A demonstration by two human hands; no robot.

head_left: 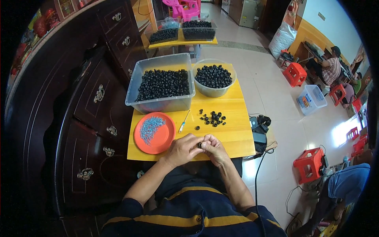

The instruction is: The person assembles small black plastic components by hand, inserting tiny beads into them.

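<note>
Close to the table's near edge, my left hand [182, 151] and my right hand [215, 151] meet, fingers closed. Pinched between them is a small black round part [199, 145], mostly covered by the fingertips. A red plate [169, 136] left of my hands bears a heap of small bluish-silver metal pieces [150, 128], too fine to name. Just beyond my left hand lies a thin screwdriver [182, 125] with a pale handle. Several loose black round parts [215, 117] are scattered on the yellow table [237, 138] beyond my right hand.
At the table's far side stand a clear rectangular bin [162, 105] and a round tub [213, 92], both holding black parts. Dark drawers [90, 134] line the left. A black cable [258, 177] hangs at the right. Other people [329, 69] sit farther right near red stools [295, 74].
</note>
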